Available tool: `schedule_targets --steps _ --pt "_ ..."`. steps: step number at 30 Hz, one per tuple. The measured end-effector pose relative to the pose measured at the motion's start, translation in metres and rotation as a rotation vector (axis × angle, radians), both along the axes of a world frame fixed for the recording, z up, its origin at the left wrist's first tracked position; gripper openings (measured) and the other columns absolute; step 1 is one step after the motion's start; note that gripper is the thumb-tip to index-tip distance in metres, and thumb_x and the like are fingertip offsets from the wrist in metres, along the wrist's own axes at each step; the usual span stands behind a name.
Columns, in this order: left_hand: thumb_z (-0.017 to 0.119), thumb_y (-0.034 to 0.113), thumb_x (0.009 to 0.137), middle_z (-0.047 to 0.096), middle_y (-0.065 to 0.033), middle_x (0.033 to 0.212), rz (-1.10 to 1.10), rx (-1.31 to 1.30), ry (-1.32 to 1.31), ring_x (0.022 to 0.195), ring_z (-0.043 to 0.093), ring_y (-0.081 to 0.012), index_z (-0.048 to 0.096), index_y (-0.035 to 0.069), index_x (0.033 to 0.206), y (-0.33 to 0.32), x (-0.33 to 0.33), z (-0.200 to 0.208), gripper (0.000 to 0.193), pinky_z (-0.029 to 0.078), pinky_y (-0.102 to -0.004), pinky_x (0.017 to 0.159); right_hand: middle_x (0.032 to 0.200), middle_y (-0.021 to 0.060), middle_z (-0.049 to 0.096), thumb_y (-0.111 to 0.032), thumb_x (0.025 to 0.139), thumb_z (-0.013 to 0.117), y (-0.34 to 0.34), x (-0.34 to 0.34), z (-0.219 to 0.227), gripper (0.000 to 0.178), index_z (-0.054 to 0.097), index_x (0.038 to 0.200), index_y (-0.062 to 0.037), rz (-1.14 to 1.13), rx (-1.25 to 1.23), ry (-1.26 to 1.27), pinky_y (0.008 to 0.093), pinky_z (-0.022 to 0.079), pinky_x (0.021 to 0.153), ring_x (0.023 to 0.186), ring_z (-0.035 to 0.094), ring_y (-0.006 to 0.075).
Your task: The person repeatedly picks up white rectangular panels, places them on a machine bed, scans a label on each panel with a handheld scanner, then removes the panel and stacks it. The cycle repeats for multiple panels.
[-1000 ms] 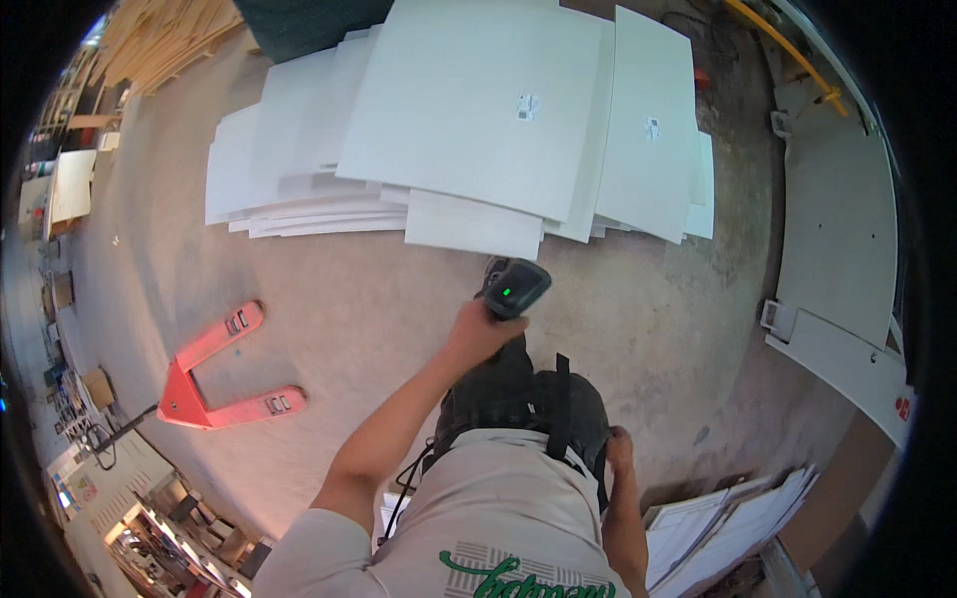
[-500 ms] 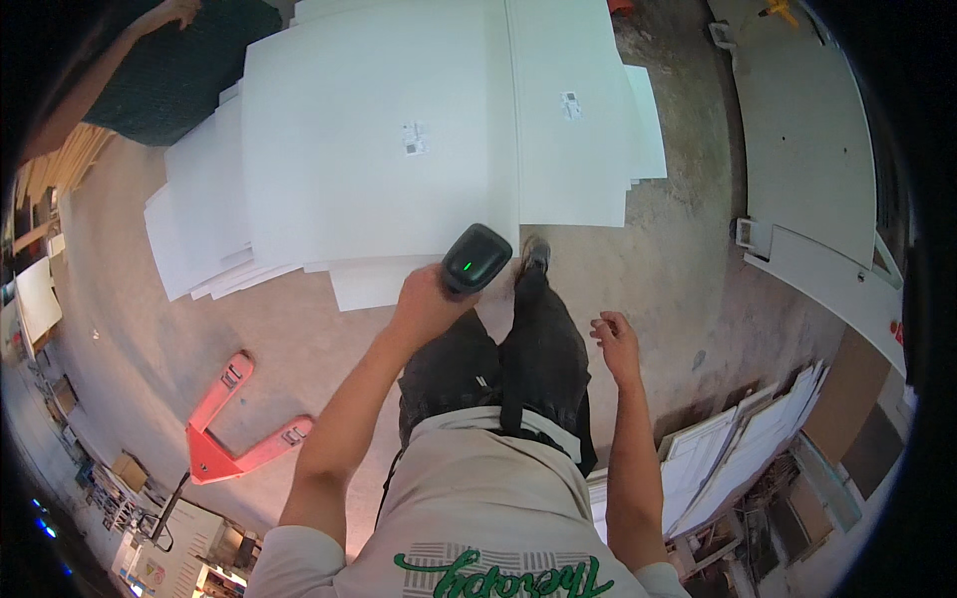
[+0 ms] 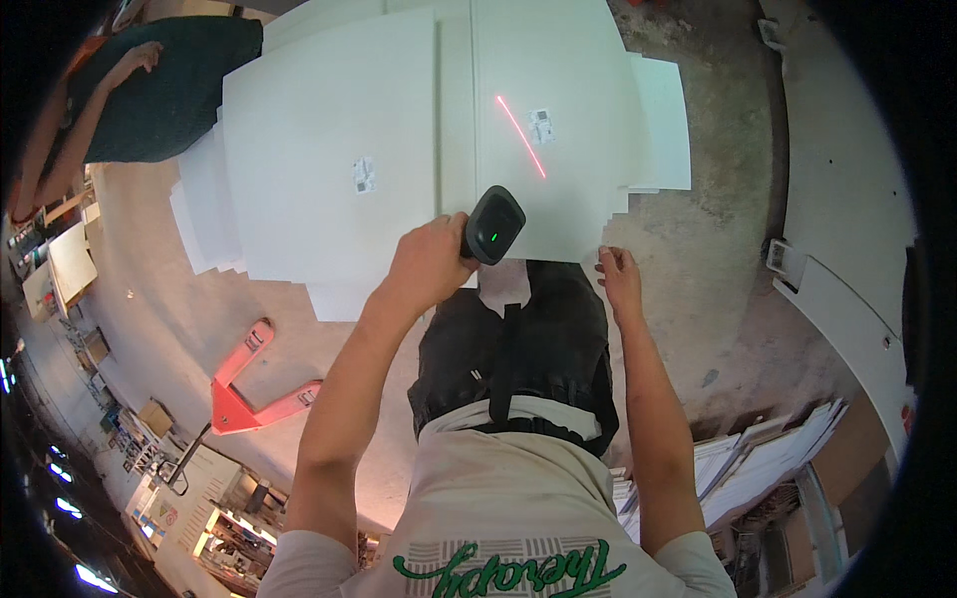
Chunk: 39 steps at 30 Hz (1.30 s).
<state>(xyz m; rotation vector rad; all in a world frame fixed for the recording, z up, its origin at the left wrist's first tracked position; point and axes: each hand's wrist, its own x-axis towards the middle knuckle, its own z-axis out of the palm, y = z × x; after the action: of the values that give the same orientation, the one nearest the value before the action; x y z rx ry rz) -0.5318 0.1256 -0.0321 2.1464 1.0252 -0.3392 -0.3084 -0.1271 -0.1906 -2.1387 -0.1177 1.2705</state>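
My left hand (image 3: 429, 261) is closed round the handle of a dark barcode scanner (image 3: 495, 227) with a green light on its top. Its red laser line falls slantwise on a large white panel (image 3: 558, 204), just left of a printed label (image 3: 541, 126). Farther left, another white panel (image 3: 309, 120) lies on the stack and bears its own label (image 3: 364, 175). My right hand (image 3: 622, 284) has loosely bent, parted fingers beside the near right corner of the panels. Whether they touch the edge I cannot tell.
Smaller white sheets (image 3: 663, 125) jut from the stack's sides. At far left stands another person (image 3: 164, 85) in dark green. A red pallet truck (image 3: 239, 404) rests on the floor at left. White boards (image 3: 768, 448) lean at lower right, and a pale cabinet (image 3: 837, 179) stands at right.
I have moved closer to the stack. The scanner's red line has appeared on the right panel. My right hand has come forward, up to the panels' corner.
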Motion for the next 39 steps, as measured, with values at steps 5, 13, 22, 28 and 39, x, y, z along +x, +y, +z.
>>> schedule_targets --steps 5,13,22,28,39 --pt "0.073 0.014 0.080 0.065 -0.0175 0.086 -0.150 0.046 0.142 0.084 0.066 -0.0381 0.060 0.002 0.097 0.028 0.045 0.003 0.024 0.054 -0.0463 0.074 0.100 0.0130 0.070 -0.039 0.097 0.064 0.025 0.024 -0.011 0.049 0.063 0.119 0.0046 -0.037 0.046 0.108 0.0318 0.052 0.076 0.086 0.065 0.0185" --pt "0.073 0.015 0.080 0.066 -0.0162 0.089 -0.193 0.028 0.266 0.088 0.066 -0.0366 0.061 0.005 0.102 0.040 0.068 0.015 0.027 0.053 -0.0464 0.077 0.093 0.0141 0.070 -0.045 0.096 0.063 0.049 0.028 -0.020 0.055 0.068 0.105 0.0085 0.044 0.043 0.140 0.0334 0.049 0.076 0.084 0.062 0.0201" --pt "0.073 0.017 0.080 0.066 -0.0173 0.088 -0.233 0.022 0.219 0.088 0.066 -0.0384 0.061 0.004 0.099 0.049 0.065 0.014 0.026 0.053 -0.0474 0.076 0.077 0.0077 0.060 -0.049 0.096 0.062 0.061 0.014 -0.018 0.055 0.064 0.084 0.0044 -0.037 0.038 0.105 0.0360 0.044 0.067 0.073 0.053 0.0169" --pt "0.075 0.027 0.080 0.069 -0.0204 0.094 -0.200 0.012 0.172 0.092 0.066 -0.0412 0.063 0.005 0.105 0.052 0.059 0.010 0.036 0.053 -0.0497 0.079 0.086 0.0085 0.066 -0.041 0.094 0.068 0.064 0.014 -0.015 0.045 0.068 0.097 0.0037 -0.062 0.023 0.157 0.0349 0.047 0.073 0.081 0.058 0.0162" --pt "0.082 0.037 0.075 0.069 -0.0226 0.096 0.321 -0.208 0.049 0.093 0.067 -0.0405 0.070 0.000 0.096 -0.007 0.050 -0.038 0.045 0.054 -0.0458 0.082 0.117 0.0145 0.070 -0.021 0.085 0.077 0.029 0.055 0.062 0.046 0.067 0.124 0.0027 0.146 0.116 0.557 0.0345 0.047 0.099 0.107 0.064 0.0224"
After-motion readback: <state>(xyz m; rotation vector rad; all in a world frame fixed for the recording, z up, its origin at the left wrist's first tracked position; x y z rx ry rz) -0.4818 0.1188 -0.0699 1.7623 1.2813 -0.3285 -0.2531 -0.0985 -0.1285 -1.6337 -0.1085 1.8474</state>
